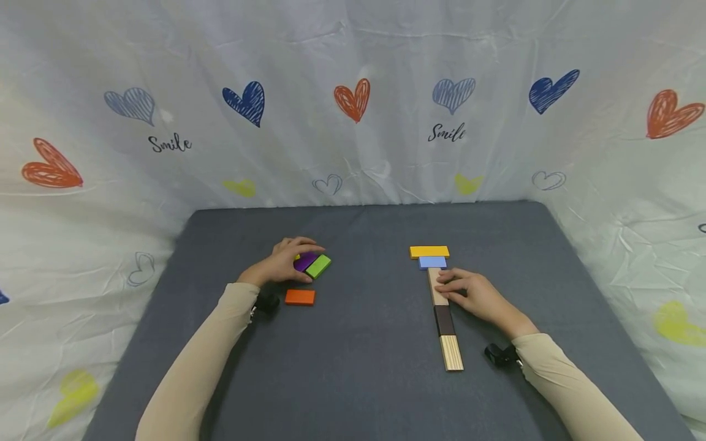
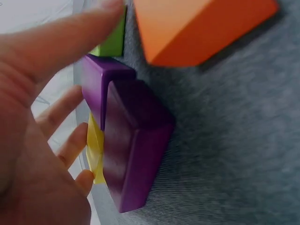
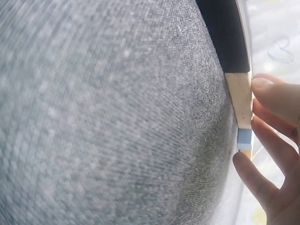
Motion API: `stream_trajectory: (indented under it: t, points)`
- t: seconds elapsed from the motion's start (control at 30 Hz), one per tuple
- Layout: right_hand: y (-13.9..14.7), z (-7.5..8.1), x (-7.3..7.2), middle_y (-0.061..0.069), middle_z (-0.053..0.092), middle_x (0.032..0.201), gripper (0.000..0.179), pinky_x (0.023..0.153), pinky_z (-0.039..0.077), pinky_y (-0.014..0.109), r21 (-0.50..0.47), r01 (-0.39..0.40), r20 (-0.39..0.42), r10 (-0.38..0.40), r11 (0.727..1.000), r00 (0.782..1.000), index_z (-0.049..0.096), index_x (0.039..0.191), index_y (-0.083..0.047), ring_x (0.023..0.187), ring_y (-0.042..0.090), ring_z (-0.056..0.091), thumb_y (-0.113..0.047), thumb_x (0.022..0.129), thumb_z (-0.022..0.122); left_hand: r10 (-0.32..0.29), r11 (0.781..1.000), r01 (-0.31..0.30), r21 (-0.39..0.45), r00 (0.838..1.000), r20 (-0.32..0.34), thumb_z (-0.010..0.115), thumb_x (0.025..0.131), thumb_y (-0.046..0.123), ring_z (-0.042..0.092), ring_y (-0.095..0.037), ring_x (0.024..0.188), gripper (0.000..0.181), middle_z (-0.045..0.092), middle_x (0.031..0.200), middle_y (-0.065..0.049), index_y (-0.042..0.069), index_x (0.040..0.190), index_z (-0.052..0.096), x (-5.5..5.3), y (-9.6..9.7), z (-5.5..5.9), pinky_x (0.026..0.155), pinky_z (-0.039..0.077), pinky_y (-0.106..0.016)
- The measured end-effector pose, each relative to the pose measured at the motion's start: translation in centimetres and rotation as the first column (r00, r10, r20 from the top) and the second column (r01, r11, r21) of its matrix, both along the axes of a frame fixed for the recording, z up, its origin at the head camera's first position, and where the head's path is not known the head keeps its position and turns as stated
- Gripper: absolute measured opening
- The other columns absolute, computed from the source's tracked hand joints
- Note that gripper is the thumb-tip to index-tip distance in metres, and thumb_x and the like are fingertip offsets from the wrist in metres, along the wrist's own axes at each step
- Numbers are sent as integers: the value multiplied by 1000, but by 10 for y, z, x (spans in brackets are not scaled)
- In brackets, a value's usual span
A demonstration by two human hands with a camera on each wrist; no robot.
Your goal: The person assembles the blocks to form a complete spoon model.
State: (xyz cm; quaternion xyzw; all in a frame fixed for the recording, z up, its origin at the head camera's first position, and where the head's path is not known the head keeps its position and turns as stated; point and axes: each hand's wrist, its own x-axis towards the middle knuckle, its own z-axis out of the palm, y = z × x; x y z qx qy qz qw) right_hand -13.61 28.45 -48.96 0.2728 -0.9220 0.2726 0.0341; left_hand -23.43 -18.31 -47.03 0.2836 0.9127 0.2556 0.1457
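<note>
On the left side, my left hand [image 1: 284,260] arches over a small cluster of blocks with its fingers spread. Beneath it are purple blocks [image 2: 136,145], a yellow block [image 2: 95,152] and a lime green block [image 1: 318,266]; the thumb is close by the green one. An orange block [image 1: 300,297] lies just nearer. My right hand [image 1: 474,295] rests its fingertips on a pale wooden block [image 1: 436,288], part of a column. A blue block [image 1: 432,263] and a crosswise yellow-orange block [image 1: 429,252] sit above it, a dark block [image 1: 444,320] and a grooved wooden piece [image 1: 451,353] below.
All the blocks lie on a dark grey cloth-covered table [image 1: 364,367]. A white sheet [image 1: 309,55] printed with hearts hangs behind and along the sides. A small black camera is strapped at each wrist.
</note>
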Motion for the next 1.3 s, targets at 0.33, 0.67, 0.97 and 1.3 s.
stream_trajectory:
  t: [0.33, 0.67, 0.97, 1.3]
  points:
    - [0, 0, -1, 5, 70, 120, 23, 97, 53, 46, -4, 6, 6, -6, 1000, 1000, 78, 107, -14, 118, 30, 65, -9, 85, 76, -8, 998, 8, -70, 1000, 1, 81, 82, 20, 35, -40, 128, 59, 42, 149, -11, 28, 136, 59, -7, 6, 3, 112, 15, -65]
    - [1, 1, -1, 5, 70, 120, 23, 97, 53, 46, -3, 0, -6, 0, 1000, 1000, 78, 107, -13, 118, 30, 65, -9, 84, 76, -2, 998, 2, -69, 1000, 3, 83, 81, 23, 37, -39, 128, 59, 44, 147, -10, 26, 135, 60, -9, 12, 6, 112, 17, -67]
    - [2, 1, -1, 7, 70, 119, 22, 96, 54, 46, -2, -3, -16, 3, 1000, 1000, 79, 106, -12, 116, 30, 65, -9, 84, 76, 51, 995, -52, 87, 999, 13, 82, 80, 39, 49, -27, 130, 66, 59, 138, -5, 18, 137, 57, -24, 64, 18, 113, 37, -51]
    - [1, -1, 0, 6, 70, 118, 22, 96, 53, 47, -2, -9, -27, 9, 1000, 1000, 79, 106, -12, 117, 30, 65, -9, 84, 77, 138, 946, -117, 302, 989, -49, 77, 86, 38, 60, -23, 117, 60, 61, 130, -7, 11, 136, 57, -40, 154, 5, 102, 50, -40]
